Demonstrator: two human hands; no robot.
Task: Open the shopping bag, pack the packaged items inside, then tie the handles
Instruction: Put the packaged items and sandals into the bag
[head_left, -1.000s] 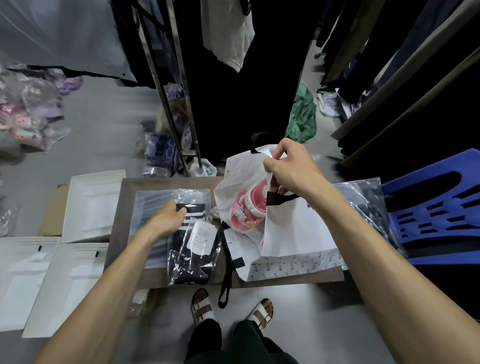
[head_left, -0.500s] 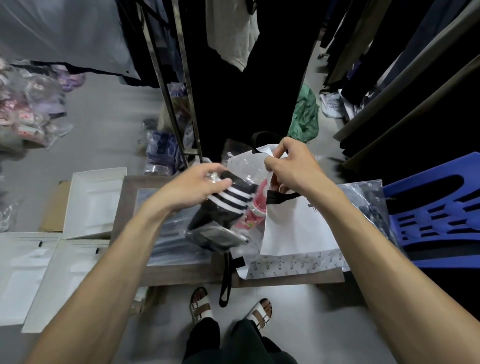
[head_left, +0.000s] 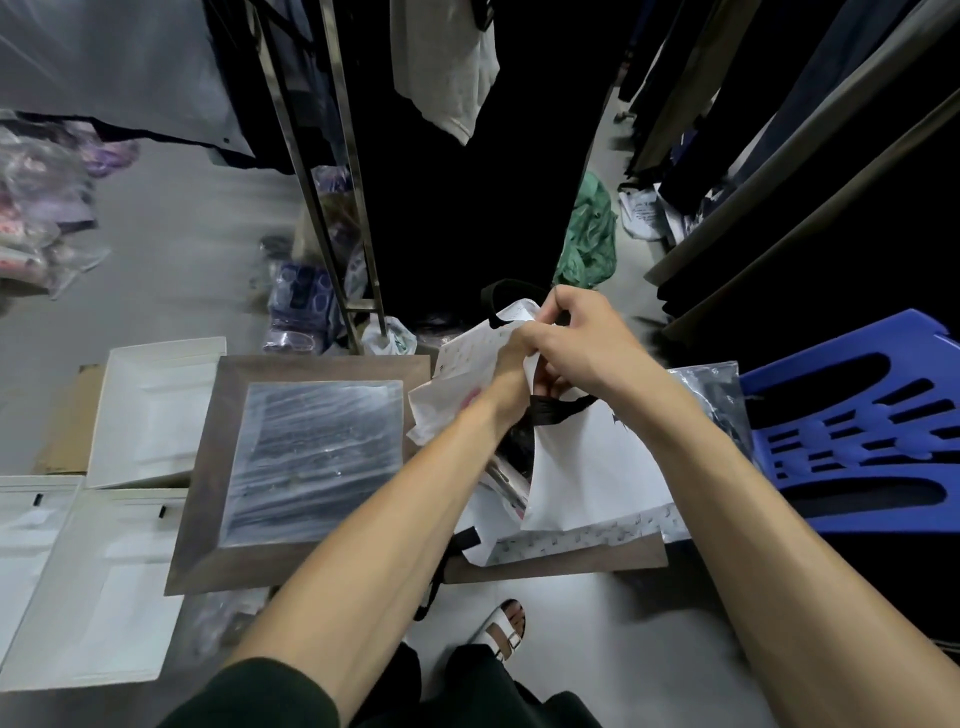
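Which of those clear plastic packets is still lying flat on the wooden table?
The large clear packet left of the white shopping bag. It lies flat and untouched on the table, while another clear packet sits behind the bag.

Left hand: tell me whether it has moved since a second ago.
Yes. The left hand left the clear packet on the table and went right, into the shopping bag's mouth.

Blue plastic chair (head_left: 852, 431) beside brown table (head_left: 208, 467).
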